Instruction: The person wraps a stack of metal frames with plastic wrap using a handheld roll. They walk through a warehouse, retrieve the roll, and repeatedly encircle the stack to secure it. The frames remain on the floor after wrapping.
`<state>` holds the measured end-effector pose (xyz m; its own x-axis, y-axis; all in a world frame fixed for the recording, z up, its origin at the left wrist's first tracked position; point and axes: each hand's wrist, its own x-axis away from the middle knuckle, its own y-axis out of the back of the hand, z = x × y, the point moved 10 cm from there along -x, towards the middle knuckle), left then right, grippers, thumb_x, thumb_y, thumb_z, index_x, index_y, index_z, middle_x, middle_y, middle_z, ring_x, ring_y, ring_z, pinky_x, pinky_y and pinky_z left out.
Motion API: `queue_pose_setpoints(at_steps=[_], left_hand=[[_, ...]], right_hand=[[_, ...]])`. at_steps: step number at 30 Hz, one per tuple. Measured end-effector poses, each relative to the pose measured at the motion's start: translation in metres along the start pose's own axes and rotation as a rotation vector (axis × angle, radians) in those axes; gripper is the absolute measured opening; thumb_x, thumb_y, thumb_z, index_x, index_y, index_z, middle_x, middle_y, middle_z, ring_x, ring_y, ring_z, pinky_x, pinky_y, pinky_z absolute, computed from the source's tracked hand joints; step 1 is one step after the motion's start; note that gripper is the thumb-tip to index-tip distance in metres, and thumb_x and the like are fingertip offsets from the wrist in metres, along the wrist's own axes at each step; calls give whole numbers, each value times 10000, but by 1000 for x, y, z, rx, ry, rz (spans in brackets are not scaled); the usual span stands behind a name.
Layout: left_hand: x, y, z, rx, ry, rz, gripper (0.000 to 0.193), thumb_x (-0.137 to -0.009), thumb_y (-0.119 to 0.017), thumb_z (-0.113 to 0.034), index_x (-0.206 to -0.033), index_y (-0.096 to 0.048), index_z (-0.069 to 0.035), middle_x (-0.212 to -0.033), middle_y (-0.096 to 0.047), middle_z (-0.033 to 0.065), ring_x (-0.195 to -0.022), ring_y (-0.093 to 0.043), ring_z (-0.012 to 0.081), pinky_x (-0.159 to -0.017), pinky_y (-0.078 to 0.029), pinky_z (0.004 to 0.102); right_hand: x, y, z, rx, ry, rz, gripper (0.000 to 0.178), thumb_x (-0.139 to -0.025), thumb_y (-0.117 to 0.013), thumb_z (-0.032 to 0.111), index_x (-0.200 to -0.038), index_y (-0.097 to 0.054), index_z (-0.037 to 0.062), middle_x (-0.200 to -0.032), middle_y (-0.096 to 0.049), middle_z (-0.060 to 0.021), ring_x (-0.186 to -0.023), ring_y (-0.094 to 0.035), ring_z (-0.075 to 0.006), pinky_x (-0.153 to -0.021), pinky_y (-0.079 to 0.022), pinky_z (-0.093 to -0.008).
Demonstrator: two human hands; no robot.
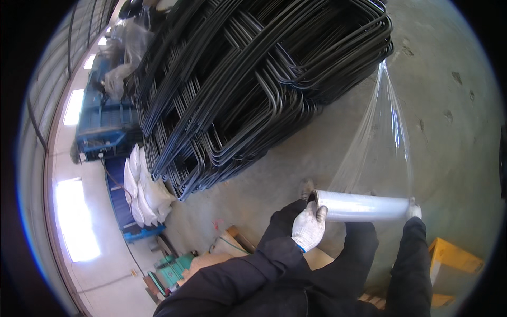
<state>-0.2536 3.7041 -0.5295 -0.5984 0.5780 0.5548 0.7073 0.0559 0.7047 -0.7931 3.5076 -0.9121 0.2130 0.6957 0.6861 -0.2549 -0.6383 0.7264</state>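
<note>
A roll of clear stretch film [364, 206] lies level across the front of my body, held at both ends. My left hand [309, 226], in a white knit glove, is closed around its left end, near the open core. At the right end my right hand [413, 210], also gloved, grips the roll; its fingers are mostly hidden. From the roll a sheet of film [388, 124] runs taut, narrowing to a gathered point at the corner of a tall stack of black bent metal tube frames [253, 90].
Grey concrete floor [449, 142] extends around the stack. White sacks [145, 190] sit on a blue structure at the left, beside blue machinery [105, 124]. A yellow box [457, 256] stands by my right arm, and a green machine [174, 272] is at lower left.
</note>
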Motion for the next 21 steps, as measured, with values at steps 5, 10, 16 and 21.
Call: queue_pose_setpoints(at_steps=[5, 10, 16, 21], left_hand=[[29, 25, 83, -62, 110, 120, 430, -1200, -563, -427, -1338, -662, -31, -1146, -778, 334, -1083, -740, 567, -923, -598, 625], [32, 64, 171, -147, -102, 158, 469, -1199, -544, -458, -1291, -641, -9, -1045, -780, 354, -988, -760, 568, -864, -606, 643], [44, 136, 236, -178, -45, 214, 528, -1212, -495, -446, -1324, -653, 45, -1163, -770, 370, -1125, -742, 566, -984, -584, 622], [57, 154, 269, -137, -113, 218, 529, -1220, -485, -437, -1354, -638, 52, -1223, -760, 380, -1159, -733, 571, -993, -574, 619]], right_hand=[[113, -50, -9, -73, -109, 150, 1093, -1158, -315, 792, -1505, -620, -198, -1493, -686, -395, -1517, -592, -497, -1302, -428, -496], [233, -120, -69, -77, -216, 66, 1137, -1164, -271, 801, -1528, -570, -234, -1485, -677, -416, -1526, -585, -492, -1304, -429, -484], [356, -183, -29, -153, -271, 81, 1092, -1170, -255, 787, -1483, -642, -185, -1430, -707, -412, -1461, -632, -503, -1273, -462, -518], [386, -229, -23, -222, -215, 67, 1011, -1171, -341, 754, -1470, -671, -154, -1435, -704, -408, -1434, -630, -548, -1235, -484, -558]])
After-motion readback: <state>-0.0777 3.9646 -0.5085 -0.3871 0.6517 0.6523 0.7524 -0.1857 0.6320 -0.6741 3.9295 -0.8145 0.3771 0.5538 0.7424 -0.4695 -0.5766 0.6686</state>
